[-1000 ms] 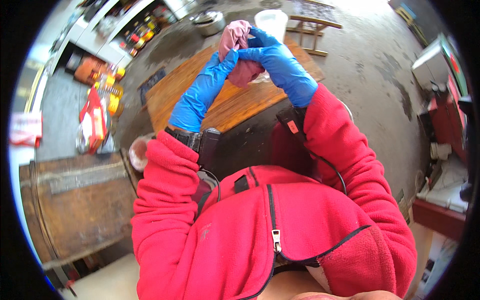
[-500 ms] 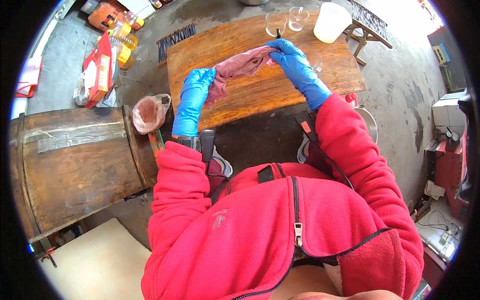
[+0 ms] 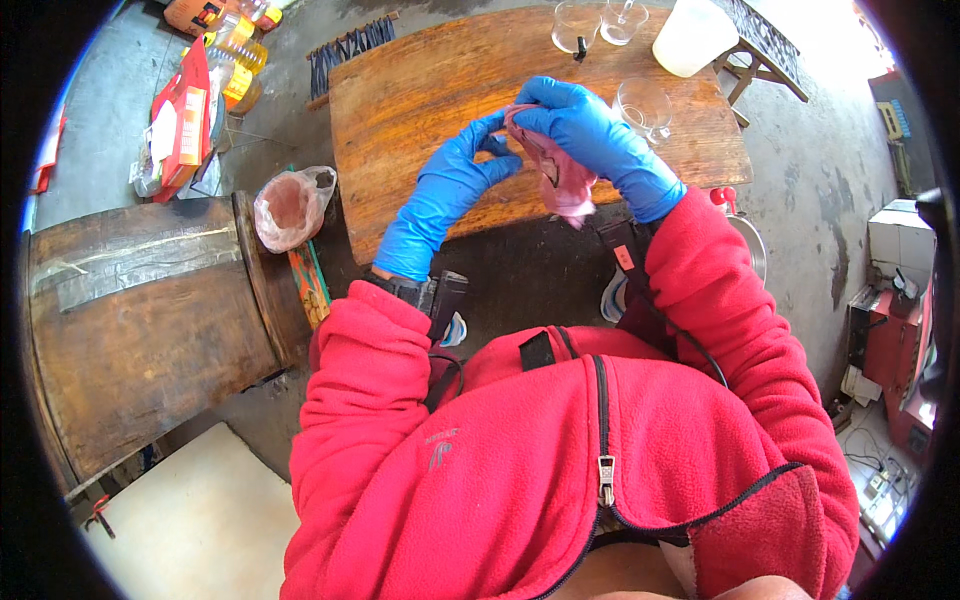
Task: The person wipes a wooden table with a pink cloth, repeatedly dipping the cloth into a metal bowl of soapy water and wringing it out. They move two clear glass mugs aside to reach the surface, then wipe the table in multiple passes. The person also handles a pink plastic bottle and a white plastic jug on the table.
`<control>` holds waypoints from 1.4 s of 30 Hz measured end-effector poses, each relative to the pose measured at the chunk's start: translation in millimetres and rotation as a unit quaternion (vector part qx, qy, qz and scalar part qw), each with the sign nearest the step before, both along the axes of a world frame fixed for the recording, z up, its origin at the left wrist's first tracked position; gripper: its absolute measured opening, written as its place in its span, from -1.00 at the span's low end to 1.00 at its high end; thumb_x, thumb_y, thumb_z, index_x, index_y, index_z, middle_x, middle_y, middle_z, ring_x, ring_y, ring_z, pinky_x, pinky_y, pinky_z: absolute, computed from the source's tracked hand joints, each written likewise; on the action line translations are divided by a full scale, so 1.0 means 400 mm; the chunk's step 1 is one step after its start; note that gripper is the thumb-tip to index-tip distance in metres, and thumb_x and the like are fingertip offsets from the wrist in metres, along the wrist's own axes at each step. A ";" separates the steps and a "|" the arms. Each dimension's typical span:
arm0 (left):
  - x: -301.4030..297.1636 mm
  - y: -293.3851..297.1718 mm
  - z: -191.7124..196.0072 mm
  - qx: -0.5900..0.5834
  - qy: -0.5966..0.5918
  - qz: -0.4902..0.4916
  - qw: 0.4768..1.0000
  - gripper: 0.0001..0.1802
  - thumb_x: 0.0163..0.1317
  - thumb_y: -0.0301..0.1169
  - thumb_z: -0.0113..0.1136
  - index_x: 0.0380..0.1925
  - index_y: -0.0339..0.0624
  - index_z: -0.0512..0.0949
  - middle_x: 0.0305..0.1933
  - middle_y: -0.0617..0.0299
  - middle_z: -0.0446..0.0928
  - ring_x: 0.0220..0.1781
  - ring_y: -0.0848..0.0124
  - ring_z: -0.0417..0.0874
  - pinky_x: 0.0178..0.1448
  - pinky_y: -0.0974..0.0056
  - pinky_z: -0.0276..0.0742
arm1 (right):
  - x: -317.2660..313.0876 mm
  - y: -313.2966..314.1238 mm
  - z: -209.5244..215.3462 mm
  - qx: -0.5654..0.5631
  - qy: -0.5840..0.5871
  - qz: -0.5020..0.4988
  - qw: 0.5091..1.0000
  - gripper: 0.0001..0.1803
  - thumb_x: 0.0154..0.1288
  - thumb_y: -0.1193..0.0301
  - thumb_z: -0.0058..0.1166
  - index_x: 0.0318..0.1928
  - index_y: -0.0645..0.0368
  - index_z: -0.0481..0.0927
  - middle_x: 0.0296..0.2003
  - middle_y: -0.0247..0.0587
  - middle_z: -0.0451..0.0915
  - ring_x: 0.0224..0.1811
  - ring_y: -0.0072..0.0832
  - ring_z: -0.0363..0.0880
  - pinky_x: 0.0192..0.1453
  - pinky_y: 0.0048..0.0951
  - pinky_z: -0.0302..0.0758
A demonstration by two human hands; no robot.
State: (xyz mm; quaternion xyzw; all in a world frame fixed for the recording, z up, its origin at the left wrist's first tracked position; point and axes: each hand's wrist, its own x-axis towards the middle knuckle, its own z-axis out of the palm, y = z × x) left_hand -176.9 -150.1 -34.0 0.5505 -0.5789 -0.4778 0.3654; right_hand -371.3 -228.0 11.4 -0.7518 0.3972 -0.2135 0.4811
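Note:
A crumpled pink cloth (image 3: 563, 185) hangs folded from my right hand (image 3: 598, 138), whose blue-gloved fingers are closed around its upper part. The cloth's lower end dangles over the near edge of the wooden table (image 3: 395, 110). Just left of it is my left hand (image 3: 452, 178), also in a blue glove. Its thumb and fingers are curved and parted, with a gap between them. The left fingertips reach close to the cloth's upper edge; whether they touch it is hard to see.
Clear glass cups (image 3: 645, 106) and a white plastic pitcher (image 3: 694, 38) stand on the table's right part. A plastic-lined bin (image 3: 292, 212) is at its left, beside a brown wooden bench (image 3: 150, 330). Oil bottles (image 3: 238, 85) and a red bag (image 3: 188, 125) lie farther left.
The cloth was stretched between both hands and is now bunched and hanging from the right. My left hand has let go of its end and moved right, toward my right hand.

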 end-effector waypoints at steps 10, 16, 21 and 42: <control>0.014 0.015 -0.045 -0.059 0.050 0.044 0.996 -0.62 0.16 -0.40 0.34 0.02 -0.07 0.61 -0.15 0.18 0.67 -0.17 0.31 0.70 0.03 0.15 0.59 | 0.000 -0.027 0.032 0.042 0.002 0.174 0.984 -0.77 0.33 0.27 0.18 -0.18 0.18 0.63 -0.29 -0.36 0.59 -0.21 -0.56 0.50 0.01 -0.48 0.46; 0.096 -0.009 -0.063 -0.099 -0.368 0.052 0.923 -0.81 0.09 -0.31 0.26 -0.25 0.05 0.67 -0.21 0.04 0.66 -0.18 0.03 0.69 -0.07 -0.02 0.58 | -0.018 -0.038 0.031 0.014 -0.050 0.134 0.990 -0.75 0.34 0.25 0.16 -0.20 0.20 0.64 -0.31 -0.30 0.59 -0.22 -0.51 0.51 0.00 -0.44 0.46; 0.154 -0.019 -0.035 -0.115 -0.455 0.115 0.876 -0.79 0.17 -0.20 0.12 -0.36 0.00 0.66 -0.26 -0.01 0.64 -0.21 -0.08 0.66 -0.12 -0.06 0.55 | -0.061 -0.068 0.015 0.007 -0.068 0.056 0.996 -0.74 0.31 0.25 0.18 -0.21 0.21 0.64 -0.35 -0.28 0.60 -0.28 -0.49 0.51 -0.07 -0.41 0.48; 0.208 -0.054 -0.265 -0.029 -0.239 0.104 0.965 -0.20 0.18 -0.20 0.37 0.40 -0.03 0.27 0.42 -0.13 0.24 0.46 0.03 0.24 0.48 0.09 0.21 | -0.066 0.017 0.014 -0.164 0.152 0.039 0.974 -0.74 0.22 0.26 0.14 -0.12 0.09 0.61 -0.25 -0.03 0.65 -0.18 -0.14 0.68 -0.14 -0.21 0.60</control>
